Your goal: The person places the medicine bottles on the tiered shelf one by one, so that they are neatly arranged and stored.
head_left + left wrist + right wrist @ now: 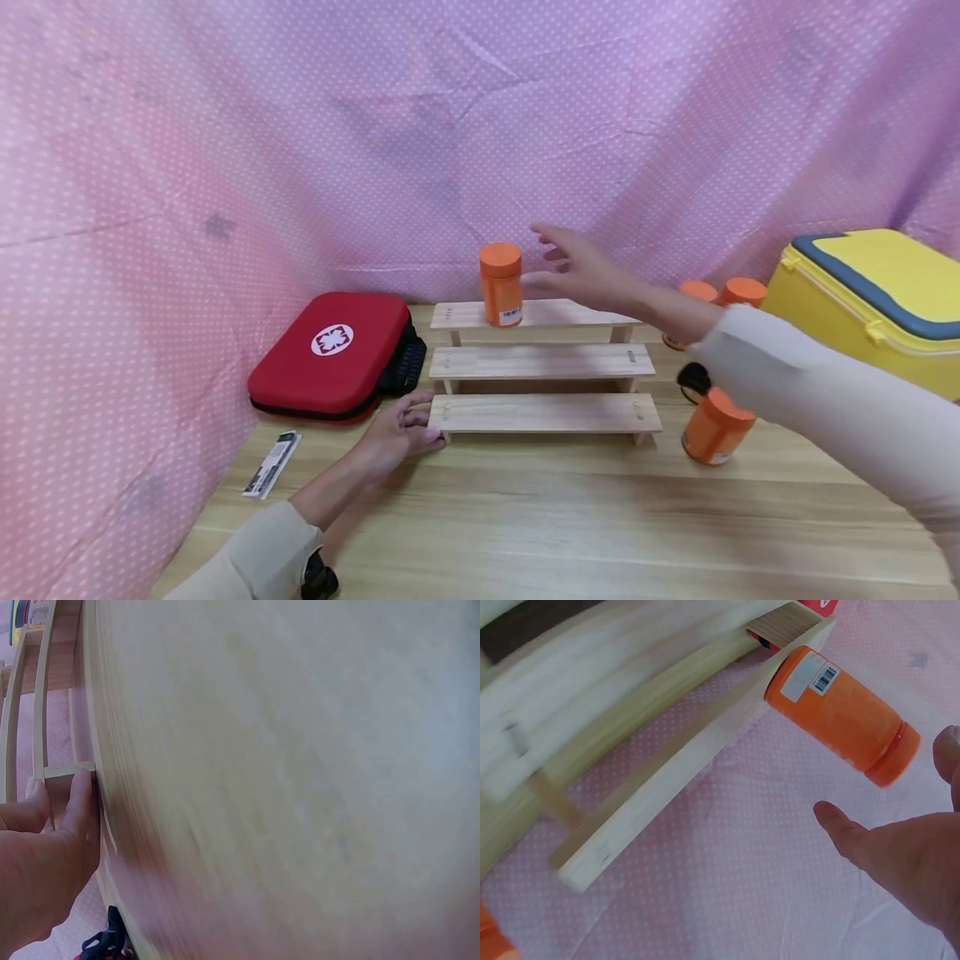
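A three-step wooden shelf (543, 413) stands on the table. My left hand (397, 432) grips the left end of its lowest step; in the left wrist view the thumb and fingers of that hand (45, 859) pinch the end of the wood. On the top step, left of its middle, an orange bottle (501, 287) with an orange lid stands upright. Just right of the bottle is my right hand (581, 268), fingers spread and holding nothing. The right wrist view shows a gap between this hand (907, 862) and the bottle's lid (894, 755).
Left of the shelf lie a red first-aid case (330, 354) and a slim white packet (272, 465). To the right stand another orange bottle (716, 429) and two more orange bottles partly behind my right arm. A yellow box (847, 325) with a grey-edged lid is at far right.
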A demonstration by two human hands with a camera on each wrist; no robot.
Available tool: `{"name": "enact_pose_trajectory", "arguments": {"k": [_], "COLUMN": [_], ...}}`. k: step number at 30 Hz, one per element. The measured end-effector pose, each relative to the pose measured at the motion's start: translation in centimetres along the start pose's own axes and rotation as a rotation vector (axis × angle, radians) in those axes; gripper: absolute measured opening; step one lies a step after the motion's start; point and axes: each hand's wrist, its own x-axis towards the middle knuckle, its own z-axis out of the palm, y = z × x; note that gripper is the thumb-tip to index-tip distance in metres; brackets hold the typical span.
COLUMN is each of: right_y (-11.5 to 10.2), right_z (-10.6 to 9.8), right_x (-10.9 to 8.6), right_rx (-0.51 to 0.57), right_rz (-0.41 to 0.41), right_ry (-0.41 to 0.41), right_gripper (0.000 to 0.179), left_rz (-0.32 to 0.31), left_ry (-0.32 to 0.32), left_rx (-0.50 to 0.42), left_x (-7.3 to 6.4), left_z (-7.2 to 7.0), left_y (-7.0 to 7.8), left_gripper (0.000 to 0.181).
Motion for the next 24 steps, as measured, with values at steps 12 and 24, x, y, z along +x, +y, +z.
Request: {"name": "enact_pose_trajectory", "arguments": {"k": [12, 24], "right_y": [6.2, 11.9], "right_z": [-4.7, -4.4], "right_x": [-13.0, -20.8], "right_rx": [-0.156, -0.187], "right_rz": [0.043, 0.059], "right_ry": [0.083, 0.131], "right_gripper": [0.073, 0.073], "left_rz": [-0.027, -0.014], "left_ry": [0.026, 0.007], "left_rx": [0.015, 0.006], "left_x": [0.2, 0.2], "left_z": [0.0, 0.0], "left_y": [0.1, -0.1], "left_gripper": [0.057, 0.059]}}
